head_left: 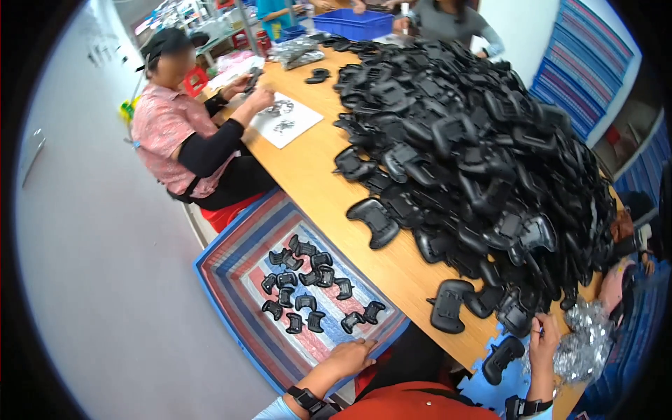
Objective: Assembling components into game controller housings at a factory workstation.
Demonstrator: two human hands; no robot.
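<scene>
My left hand [351, 358] is over the near edge of a blue bin [245, 353] lined with striped plastic sheet. Its fingers are stretched out, with nothing visible in them. Several black game controller shells [305, 302] lie spread on the bin's bottom. On the right, my right hand [544, 337] has its fingers drawn together beside the pile; what they hold, if anything, is too small to make out. Just left of that hand, a black controller shell [502, 360] lies on a blue foam mat [483, 392]. Small shiny clear pieces [584, 350] are heaped to its right.
A large heap of black controller shells [462, 140] covers much of the wooden table [308, 168]. At the left side a co-worker [183, 133] handles a dark part over a white board [297, 122]. Other people and a blue crate [353, 25] are at the far end.
</scene>
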